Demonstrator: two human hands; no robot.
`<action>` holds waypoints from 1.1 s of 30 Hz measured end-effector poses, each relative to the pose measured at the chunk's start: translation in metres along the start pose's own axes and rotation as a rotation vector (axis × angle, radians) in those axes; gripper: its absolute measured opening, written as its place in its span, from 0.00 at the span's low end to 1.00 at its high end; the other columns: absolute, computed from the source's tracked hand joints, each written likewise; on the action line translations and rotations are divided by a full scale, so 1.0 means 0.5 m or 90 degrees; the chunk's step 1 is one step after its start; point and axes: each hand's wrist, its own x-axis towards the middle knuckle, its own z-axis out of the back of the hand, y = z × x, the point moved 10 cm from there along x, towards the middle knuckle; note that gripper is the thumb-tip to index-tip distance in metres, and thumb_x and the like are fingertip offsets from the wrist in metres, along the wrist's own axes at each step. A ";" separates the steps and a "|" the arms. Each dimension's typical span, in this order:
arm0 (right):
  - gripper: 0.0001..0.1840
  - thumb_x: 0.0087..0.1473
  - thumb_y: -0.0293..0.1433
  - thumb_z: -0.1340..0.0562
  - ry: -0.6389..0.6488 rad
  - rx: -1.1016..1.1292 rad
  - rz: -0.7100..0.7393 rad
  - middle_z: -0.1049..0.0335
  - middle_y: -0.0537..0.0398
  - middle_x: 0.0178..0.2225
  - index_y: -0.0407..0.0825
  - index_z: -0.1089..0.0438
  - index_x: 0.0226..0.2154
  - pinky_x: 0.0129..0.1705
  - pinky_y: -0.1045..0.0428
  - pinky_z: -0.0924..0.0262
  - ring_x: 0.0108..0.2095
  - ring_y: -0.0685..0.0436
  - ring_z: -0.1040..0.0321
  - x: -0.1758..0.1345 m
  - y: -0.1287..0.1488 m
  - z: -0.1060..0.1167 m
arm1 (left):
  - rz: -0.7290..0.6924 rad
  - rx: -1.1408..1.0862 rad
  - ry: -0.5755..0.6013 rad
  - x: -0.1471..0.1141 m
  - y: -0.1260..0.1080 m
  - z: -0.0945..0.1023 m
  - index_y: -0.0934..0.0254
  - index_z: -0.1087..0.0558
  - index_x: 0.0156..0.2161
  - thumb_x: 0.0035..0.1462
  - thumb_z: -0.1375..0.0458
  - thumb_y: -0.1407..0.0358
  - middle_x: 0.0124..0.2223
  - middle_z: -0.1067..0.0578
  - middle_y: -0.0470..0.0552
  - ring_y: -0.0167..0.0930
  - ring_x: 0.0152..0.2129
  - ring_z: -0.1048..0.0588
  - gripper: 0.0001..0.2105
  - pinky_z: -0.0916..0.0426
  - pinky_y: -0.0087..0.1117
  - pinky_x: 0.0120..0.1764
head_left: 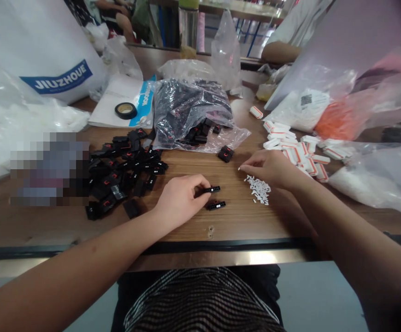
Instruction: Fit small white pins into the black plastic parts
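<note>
Between the thumb and fingers of my left hand (183, 199) is a black connector housing (213, 189) with a row of holes and a white spot in its middle. Just below it, a second black connector housing (217, 205) with white spots lies on the wooden table (186, 233). My right hand (271, 167) pinches a tiny white plug (239, 168) at its fingertips. Beneath that hand is a small pile of white plugs (260, 189). A pair of black housings with red parts (226, 154) sits farther back, between the two hands.
To the left is a heap of black housings (124, 168). Behind stands a clear bag of black housings (193, 108), beside black tape (126, 110) on papers. White-and-orange pieces (300, 152) and plastic bags (380, 175) lie to the right. Other people sit across the table.
</note>
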 end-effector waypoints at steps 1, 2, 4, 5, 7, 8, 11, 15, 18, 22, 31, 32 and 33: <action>0.11 0.53 0.37 0.37 -0.007 -0.007 0.008 0.22 0.54 0.29 0.50 0.20 0.28 0.34 0.48 0.38 0.30 0.45 0.28 0.002 0.006 -0.005 | -0.001 0.002 -0.001 0.000 -0.001 0.000 0.60 0.23 0.35 0.54 0.38 0.65 0.22 0.30 0.41 0.25 0.19 0.35 0.04 0.43 0.29 0.27; 0.11 0.52 0.37 0.37 -0.017 -0.016 0.010 0.22 0.54 0.29 0.50 0.20 0.28 0.34 0.48 0.38 0.30 0.45 0.28 0.003 0.010 -0.009 | -0.002 0.004 -0.002 0.000 -0.001 0.001 0.60 0.23 0.35 0.54 0.38 0.65 0.22 0.30 0.41 0.26 0.19 0.34 0.04 0.43 0.29 0.27; 0.10 0.51 0.36 0.36 -0.027 -0.024 -0.003 0.22 0.54 0.28 0.49 0.20 0.26 0.34 0.48 0.38 0.29 0.45 0.28 0.007 0.009 -0.013 | -0.002 0.006 -0.003 -0.001 -0.002 0.002 0.60 0.23 0.35 0.54 0.38 0.65 0.22 0.30 0.42 0.26 0.20 0.34 0.04 0.43 0.29 0.28; 0.10 0.51 0.35 0.36 -0.024 -0.024 -0.012 0.22 0.54 0.27 0.49 0.21 0.26 0.33 0.48 0.38 0.28 0.45 0.28 0.009 0.007 -0.014 | -0.001 0.006 -0.002 -0.001 -0.002 0.002 0.60 0.23 0.35 0.54 0.38 0.65 0.22 0.30 0.42 0.26 0.20 0.34 0.04 0.43 0.29 0.28; 0.08 0.49 0.34 0.36 -0.013 -0.018 -0.023 0.22 0.55 0.26 0.49 0.22 0.25 0.31 0.49 0.38 0.27 0.45 0.28 0.014 0.005 -0.017 | 0.008 0.005 0.002 -0.001 -0.001 0.001 0.60 0.23 0.36 0.54 0.38 0.65 0.22 0.30 0.42 0.26 0.21 0.34 0.04 0.42 0.29 0.28; 0.07 0.49 0.33 0.36 -0.006 -0.015 -0.030 0.23 0.55 0.25 0.49 0.22 0.24 0.30 0.49 0.39 0.26 0.45 0.29 0.015 0.004 -0.018 | 0.013 0.004 0.004 -0.001 0.000 0.001 0.60 0.23 0.36 0.54 0.38 0.65 0.22 0.30 0.42 0.26 0.21 0.34 0.04 0.43 0.29 0.28; 0.05 0.46 0.30 0.36 -0.007 -0.009 -0.046 0.24 0.56 0.23 0.49 0.24 0.23 0.28 0.50 0.40 0.24 0.46 0.30 0.013 0.015 -0.017 | 0.019 0.000 0.007 -0.002 0.001 0.001 0.60 0.23 0.36 0.54 0.38 0.65 0.22 0.31 0.42 0.26 0.20 0.34 0.04 0.43 0.29 0.28; 0.05 0.48 0.31 0.36 -0.033 0.074 0.079 0.25 0.55 0.26 0.49 0.25 0.25 0.33 0.50 0.39 0.28 0.46 0.31 -0.014 0.106 -0.018 | 0.015 -0.008 0.006 -0.003 -0.002 0.001 0.60 0.23 0.35 0.53 0.38 0.65 0.22 0.31 0.42 0.26 0.20 0.35 0.04 0.44 0.29 0.27; 0.06 0.54 0.33 0.36 -0.011 0.145 0.220 0.26 0.55 0.31 0.50 0.25 0.28 0.42 0.49 0.39 0.36 0.46 0.32 -0.045 0.186 -0.033 | 0.008 -0.018 0.000 -0.002 -0.005 0.003 0.60 0.24 0.35 0.53 0.38 0.66 0.22 0.30 0.42 0.26 0.20 0.35 0.03 0.44 0.29 0.27; 0.06 0.56 0.32 0.36 0.003 0.147 0.269 0.28 0.53 0.33 0.50 0.26 0.28 0.46 0.46 0.42 0.38 0.45 0.34 -0.061 0.217 -0.052 | -0.001 -0.019 0.001 -0.001 -0.007 0.002 0.60 0.24 0.34 0.53 0.37 0.66 0.22 0.30 0.41 0.25 0.20 0.34 0.03 0.44 0.28 0.27; 0.07 0.58 0.33 0.38 -0.004 0.028 0.291 0.27 0.52 0.36 0.50 0.26 0.30 0.45 0.44 0.46 0.40 0.42 0.35 -0.068 0.235 -0.055 | -0.013 -0.020 0.003 -0.002 -0.007 0.000 0.60 0.24 0.35 0.54 0.38 0.66 0.25 0.27 0.42 0.26 0.21 0.32 0.02 0.43 0.28 0.26; 0.08 0.58 0.32 0.39 -0.005 0.006 0.305 0.27 0.52 0.36 0.50 0.26 0.30 0.45 0.44 0.46 0.40 0.41 0.35 -0.073 0.244 -0.054 | -0.012 -0.018 0.003 -0.002 -0.006 0.000 0.60 0.24 0.35 0.54 0.38 0.65 0.25 0.26 0.43 0.26 0.21 0.32 0.03 0.43 0.28 0.26; 0.09 0.59 0.32 0.39 -0.008 -0.014 0.321 0.27 0.51 0.36 0.50 0.25 0.30 0.44 0.44 0.47 0.40 0.41 0.35 -0.079 0.252 -0.052 | -0.011 -0.017 0.002 -0.002 -0.006 0.000 0.60 0.24 0.35 0.54 0.38 0.66 0.25 0.26 0.43 0.27 0.22 0.32 0.03 0.42 0.28 0.26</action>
